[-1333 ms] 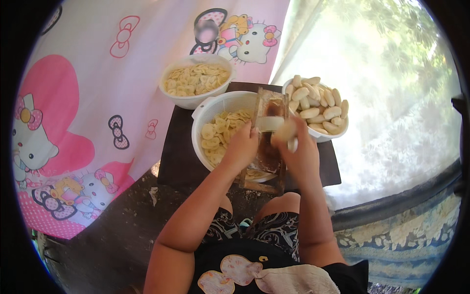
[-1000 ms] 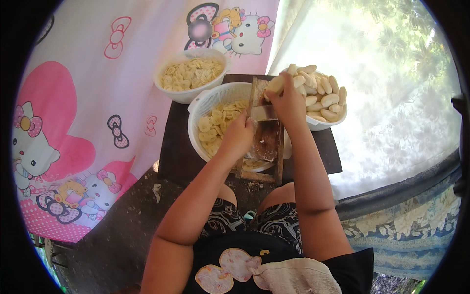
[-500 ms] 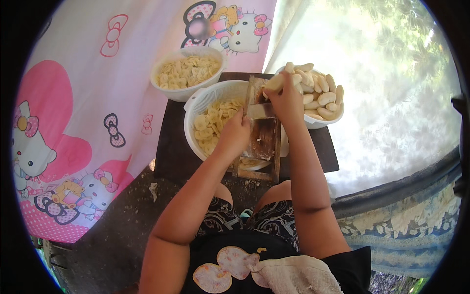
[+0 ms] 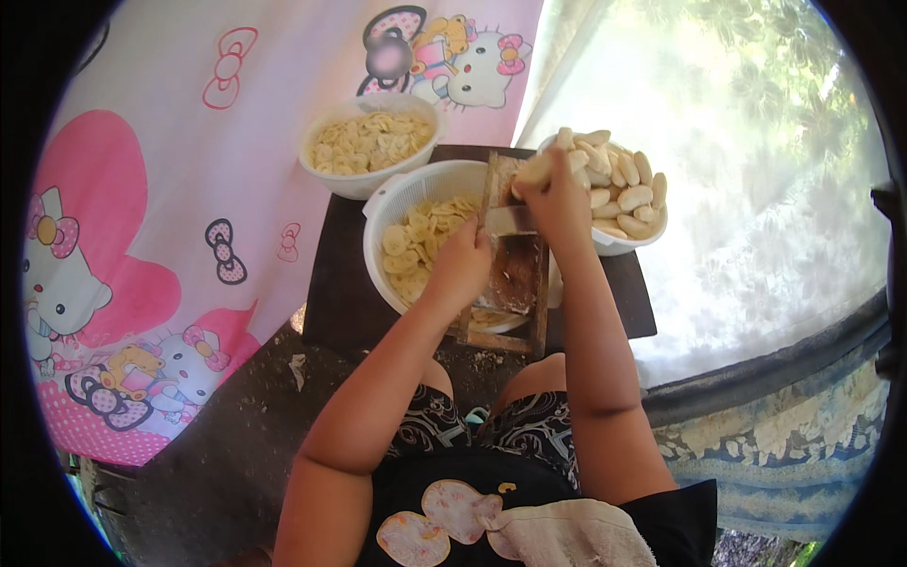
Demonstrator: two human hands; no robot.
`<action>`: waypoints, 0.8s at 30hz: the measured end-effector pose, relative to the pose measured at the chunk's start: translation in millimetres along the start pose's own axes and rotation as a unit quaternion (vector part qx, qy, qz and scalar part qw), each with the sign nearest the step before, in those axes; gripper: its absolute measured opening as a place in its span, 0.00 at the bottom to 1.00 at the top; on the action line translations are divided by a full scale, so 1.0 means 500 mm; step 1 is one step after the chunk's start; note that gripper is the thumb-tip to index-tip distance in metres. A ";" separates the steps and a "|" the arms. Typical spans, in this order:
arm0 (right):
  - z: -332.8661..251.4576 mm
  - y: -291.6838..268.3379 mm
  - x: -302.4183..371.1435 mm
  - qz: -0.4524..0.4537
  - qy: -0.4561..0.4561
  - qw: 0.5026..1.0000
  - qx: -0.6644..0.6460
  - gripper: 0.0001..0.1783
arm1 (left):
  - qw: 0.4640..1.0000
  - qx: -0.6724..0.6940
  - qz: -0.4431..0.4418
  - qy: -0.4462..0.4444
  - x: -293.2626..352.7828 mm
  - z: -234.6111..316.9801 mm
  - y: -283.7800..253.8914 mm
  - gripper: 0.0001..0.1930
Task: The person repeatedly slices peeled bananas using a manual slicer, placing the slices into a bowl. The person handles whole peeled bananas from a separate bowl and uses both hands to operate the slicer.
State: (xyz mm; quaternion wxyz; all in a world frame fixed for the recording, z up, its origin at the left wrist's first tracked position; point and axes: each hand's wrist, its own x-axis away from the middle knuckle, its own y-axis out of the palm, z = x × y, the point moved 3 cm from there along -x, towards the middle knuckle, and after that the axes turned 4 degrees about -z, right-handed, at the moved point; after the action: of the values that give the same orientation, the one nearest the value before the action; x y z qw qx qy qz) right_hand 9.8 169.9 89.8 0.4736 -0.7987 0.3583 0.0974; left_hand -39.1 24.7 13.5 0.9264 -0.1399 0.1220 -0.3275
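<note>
A wooden slicer (image 4: 518,279) with a metal blade plate (image 4: 510,221) across its middle lies over a white basin (image 4: 373,231). Round banana slices (image 4: 416,248) are heaped in that basin. My left hand (image 4: 463,260) is closed on the slicer's left side rail, beside the blade plate. In my right hand (image 4: 561,210) is a peeled banana (image 4: 536,172), held at the slicer's far end, just beyond the blade plate. My fingers partly cover it. At the right stands a white bowl (image 4: 624,248) piled with whole peeled bananas (image 4: 635,197).
Another white basin (image 4: 331,186) of banana slices stands at the far left. All the containers are on a dark low table (image 4: 331,312) in front of my knees. A pink printed curtain (image 4: 189,170) hangs at the left, a pale translucent sheet (image 4: 746,217) at the right.
The whole view has shifted slightly, so everything appears a little lower and to the right. Both hands keep their grips, with the banana still at the slicer's far end.
</note>
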 end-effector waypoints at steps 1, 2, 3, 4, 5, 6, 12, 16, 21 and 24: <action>-0.005 -0.011 0.034 -0.017 0.029 0.999 -0.019 0.30 | 1.000 0.003 0.000 0.009 0.001 0.001 0.000 0.25; -0.019 -0.028 0.075 -0.014 -0.012 1.000 -0.018 0.30 | 1.000 0.001 0.001 0.007 -0.001 0.001 0.000 0.25; -0.028 -0.041 0.122 -0.029 -0.013 0.999 -0.015 0.30 | 1.000 0.001 0.002 0.006 -0.002 0.000 0.002 0.25; -0.036 -0.059 0.175 -0.036 -0.029 0.999 0.016 0.31 | 1.000 0.009 0.000 0.000 -0.003 -0.002 0.004 0.25; -0.039 -0.068 0.211 -0.055 -0.017 0.997 0.046 0.32 | 1.000 -0.003 0.016 0.009 -0.005 -0.001 0.004 0.25; -0.039 -0.064 0.218 -0.035 -0.037 0.997 0.057 0.32 | 1.000 -0.009 0.027 0.013 -0.002 -0.002 0.006 0.25; 0.014 0.013 0.022 0.045 -0.040 0.998 -0.003 0.30 | 1.000 0.012 -0.006 -0.022 0.008 0.008 0.002 0.24; 0.005 -0.005 0.050 0.027 -0.028 0.999 0.024 0.32 | 1.000 0.008 -0.014 -0.008 0.004 0.012 -0.003 0.24; -0.047 -0.059 0.215 -0.017 -0.031 0.998 0.042 0.31 | 0.999 -0.030 0.037 0.011 -0.006 -0.003 0.007 0.24; -0.033 -0.031 0.137 0.019 -0.042 0.999 0.018 0.32 | 1.000 -0.017 0.013 -0.013 0.002 -0.004 0.010 0.25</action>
State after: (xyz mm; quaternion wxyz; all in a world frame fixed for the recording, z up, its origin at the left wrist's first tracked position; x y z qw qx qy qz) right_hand 66.6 127.8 75.1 0.5004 -0.7783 0.3550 0.1335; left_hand -36.2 27.2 9.6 0.9297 -0.1583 0.1173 -0.3112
